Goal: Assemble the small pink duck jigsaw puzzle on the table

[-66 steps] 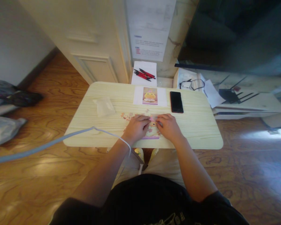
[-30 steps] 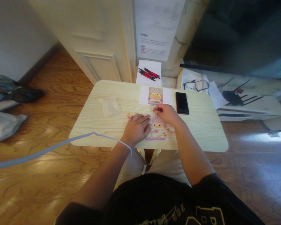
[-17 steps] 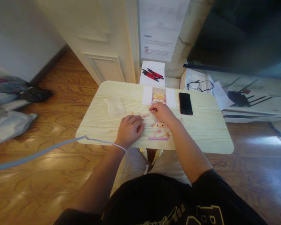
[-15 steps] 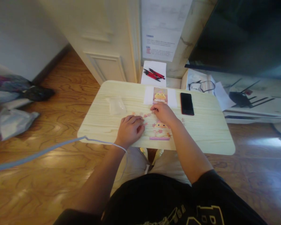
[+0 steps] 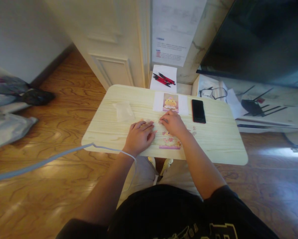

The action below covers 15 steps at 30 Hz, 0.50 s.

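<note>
My left hand (image 5: 139, 136) lies on the table (image 5: 101, 126) with its fingers stretched out, over small picture pieces that it partly hides. Close by on the right, my right hand (image 5: 172, 124) has thumb and fingers pinched together at a small pale puzzle piece (image 5: 160, 121). Under and in front of the right wrist lies a partly joined puzzle (image 5: 169, 146) with a purple lower edge; the hand and forearm cover some of it. A few loose pieces (image 5: 194, 129) show right of that forearm. Beyond my hands, a white sheet (image 5: 183, 104) bears a printed picture (image 5: 171, 101) of a yellow figure.
A clear plastic bag (image 5: 124, 112) is on the table's left side, a black phone (image 5: 198, 111) on its right. Red pens (image 5: 164, 79) rest on paper behind the table. A grey cable (image 5: 51, 160) crosses to my left wrist. Bags (image 5: 12, 127) lie on the floor at left.
My right hand has shifted slightly down and towards the right, its fingertips now lower, nearer the left hand's level. My left hand stays almost where it was.
</note>
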Motion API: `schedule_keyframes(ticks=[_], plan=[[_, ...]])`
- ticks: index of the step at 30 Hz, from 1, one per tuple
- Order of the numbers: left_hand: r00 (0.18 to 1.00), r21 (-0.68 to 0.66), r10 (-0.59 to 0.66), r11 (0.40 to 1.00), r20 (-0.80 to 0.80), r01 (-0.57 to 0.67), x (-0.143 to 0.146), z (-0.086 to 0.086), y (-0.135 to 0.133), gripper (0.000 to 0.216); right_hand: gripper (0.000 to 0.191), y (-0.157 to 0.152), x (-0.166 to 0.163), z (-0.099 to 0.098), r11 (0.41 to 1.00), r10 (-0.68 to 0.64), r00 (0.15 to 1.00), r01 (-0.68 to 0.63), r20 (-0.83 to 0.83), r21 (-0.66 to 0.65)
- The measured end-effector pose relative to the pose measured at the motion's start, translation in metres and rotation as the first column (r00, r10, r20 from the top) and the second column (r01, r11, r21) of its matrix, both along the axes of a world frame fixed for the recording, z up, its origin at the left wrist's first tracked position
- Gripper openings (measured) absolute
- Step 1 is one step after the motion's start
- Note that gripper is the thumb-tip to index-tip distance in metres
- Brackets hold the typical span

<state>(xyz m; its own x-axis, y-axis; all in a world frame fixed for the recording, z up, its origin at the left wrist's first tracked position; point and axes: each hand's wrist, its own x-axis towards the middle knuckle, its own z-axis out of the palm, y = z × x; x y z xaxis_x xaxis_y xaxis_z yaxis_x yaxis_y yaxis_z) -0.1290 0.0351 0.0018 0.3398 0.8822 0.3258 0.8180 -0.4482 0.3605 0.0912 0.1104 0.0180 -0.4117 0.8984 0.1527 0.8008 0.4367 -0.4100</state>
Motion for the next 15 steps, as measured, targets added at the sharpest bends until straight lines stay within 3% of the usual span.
schedule_keyframes(ticks=[4, 10, 15], plan=[[1.0, 0.005, 0.012, 1.0, -0.002, -0.012, -0.004, -0.001, -0.003, 0.028, 0.022, 0.003, 0.007, 0.0, 0.998, -0.056, 0.997, 0.056, 0.058, 0.003], [0.999, -0.015, -0.04, 0.999, 0.002, 0.04, -0.005, 0.0, -0.006, 0.028, 0.033, 0.011, -0.008, 0.002, 1.0, -0.009, 0.999, 0.009, 0.051, 0.011], [1.0, -0.008, 0.022, 1.0, 0.019, -0.022, -0.013, 0.0, -0.006, 0.032, 0.024, 0.004, -0.012, 0.004, 1.0, -0.005, 1.0, 0.005, 0.009, 0.027]])
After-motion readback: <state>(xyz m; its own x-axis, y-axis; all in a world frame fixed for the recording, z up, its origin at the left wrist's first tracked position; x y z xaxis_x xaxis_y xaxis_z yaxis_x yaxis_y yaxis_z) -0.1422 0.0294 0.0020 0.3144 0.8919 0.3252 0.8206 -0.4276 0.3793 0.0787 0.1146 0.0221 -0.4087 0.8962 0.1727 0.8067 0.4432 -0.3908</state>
